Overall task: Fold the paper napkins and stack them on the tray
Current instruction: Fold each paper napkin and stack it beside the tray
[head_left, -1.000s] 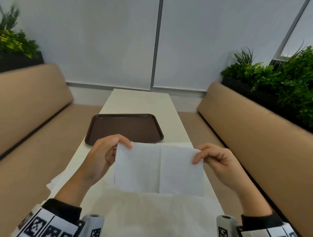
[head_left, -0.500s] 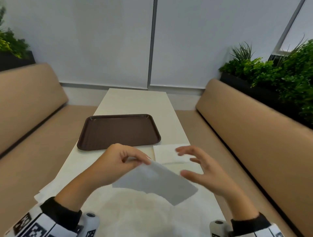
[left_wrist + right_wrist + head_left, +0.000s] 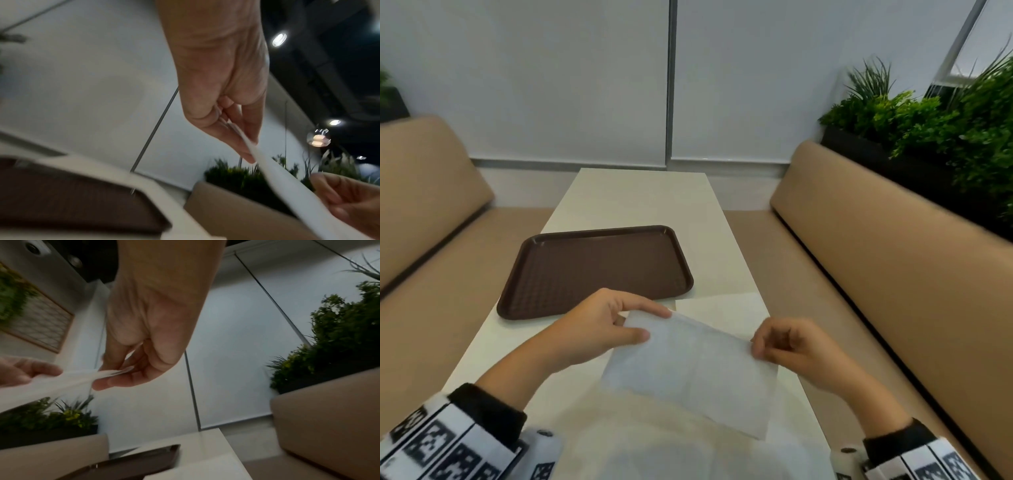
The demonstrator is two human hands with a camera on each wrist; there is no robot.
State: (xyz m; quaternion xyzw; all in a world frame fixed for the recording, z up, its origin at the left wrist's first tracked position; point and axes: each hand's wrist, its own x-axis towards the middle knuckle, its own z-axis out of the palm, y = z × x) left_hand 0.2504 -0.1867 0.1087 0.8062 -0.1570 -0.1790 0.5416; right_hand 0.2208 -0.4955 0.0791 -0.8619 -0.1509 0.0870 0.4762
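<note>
A white paper napkin [image 3: 693, 370] hangs in the air above the near end of the table, with a crease down its middle. My left hand [image 3: 599, 329] pinches its far left corner between thumb and fingers; the left wrist view shows the napkin [image 3: 273, 175] edge-on running from my left hand [image 3: 230, 126]. My right hand [image 3: 787, 346] pinches the far right corner, seen close in the right wrist view as the napkin [image 3: 68, 381] held by my right hand [image 3: 127, 369]. The brown tray [image 3: 592, 270] lies bare on the table beyond my hands.
Another white napkin [image 3: 722, 311] lies flat on the cream table [image 3: 647, 202] to the right of the tray. More white paper [image 3: 671, 452] lies under my arms at the near edge. Tan benches [image 3: 893, 260] flank the table, with planters [image 3: 928, 130] behind.
One second ago both hands held the napkin upright. My right hand then let go while the left swung it flat. Now my right hand pinches its right corner again.
</note>
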